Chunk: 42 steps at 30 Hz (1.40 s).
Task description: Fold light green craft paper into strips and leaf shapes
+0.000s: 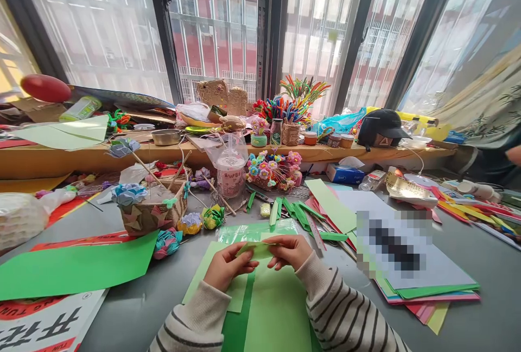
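Between my two hands is a small piece of light green paper (259, 250), seemingly folded. My left hand (228, 266) pinches its left end, thumb in front. The right end is pinched in the fingers of my right hand (292, 252). Below them lie light green sheets (277, 308) on top of darker green paper (237, 330). Just beyond my hands is a clear plastic sleeve (232, 231). Several folded green paper strips (299, 215) lie past it, along with a ruler (314, 230).
Stacked coloured paper (439, 270) lies to the right. At left are a green sheet (73, 265) and a basket (152, 213) with paper flowers. A drink cup (230, 175) stands behind, near a tissue box (345, 174). The crowded wooden sill (81, 159) runs below the windows.
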Each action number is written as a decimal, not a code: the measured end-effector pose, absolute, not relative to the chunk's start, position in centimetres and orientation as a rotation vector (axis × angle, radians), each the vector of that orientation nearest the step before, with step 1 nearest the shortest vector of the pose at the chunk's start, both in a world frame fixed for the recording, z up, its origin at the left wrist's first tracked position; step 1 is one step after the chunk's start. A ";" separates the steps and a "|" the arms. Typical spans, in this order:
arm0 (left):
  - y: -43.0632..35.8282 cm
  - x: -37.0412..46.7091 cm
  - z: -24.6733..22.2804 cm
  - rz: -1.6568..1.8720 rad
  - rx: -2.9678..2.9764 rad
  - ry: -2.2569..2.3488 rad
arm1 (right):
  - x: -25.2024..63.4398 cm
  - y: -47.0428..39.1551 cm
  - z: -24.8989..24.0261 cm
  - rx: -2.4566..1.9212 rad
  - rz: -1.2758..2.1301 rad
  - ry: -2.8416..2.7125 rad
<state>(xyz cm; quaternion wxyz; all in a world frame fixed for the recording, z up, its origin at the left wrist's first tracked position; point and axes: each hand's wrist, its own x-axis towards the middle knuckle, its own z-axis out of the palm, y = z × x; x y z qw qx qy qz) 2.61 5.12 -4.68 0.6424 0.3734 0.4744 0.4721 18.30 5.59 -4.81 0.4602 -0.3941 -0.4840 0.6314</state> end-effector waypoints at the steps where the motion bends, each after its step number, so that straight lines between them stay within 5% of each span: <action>1: 5.1 2.6 -4.7 1.076 0.860 1.078 | 18.3 5.6 -4.8 -0.973 1.566 -1.175; 25: 4.9 2.2 -4.3 1.031 0.959 0.828 | 18.3 5.6 -4.4 -0.870 1.683 -1.089; 42: 4.8 2.9 -4.1 1.040 0.966 1.036 | 18.1 5.0 -4.4 -0.833 1.440 -1.349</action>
